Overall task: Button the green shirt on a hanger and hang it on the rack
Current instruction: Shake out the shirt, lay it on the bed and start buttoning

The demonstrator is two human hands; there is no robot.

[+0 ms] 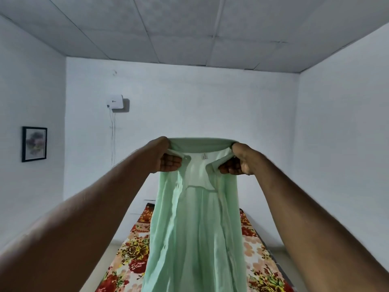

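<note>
Both fists clamped collar: left hand at 9, right hand at 3; I saw green shirt hung lengthwise toward 6.

White-painted walls close in a small room under a ceiling of pale square panels. At the left edge hangs a black-framed picture — further right, a small white wall-mounted box with thin cables trailing down. Low in the frame lies a bed covered in a red-and-yellow floral sheet.
</note>
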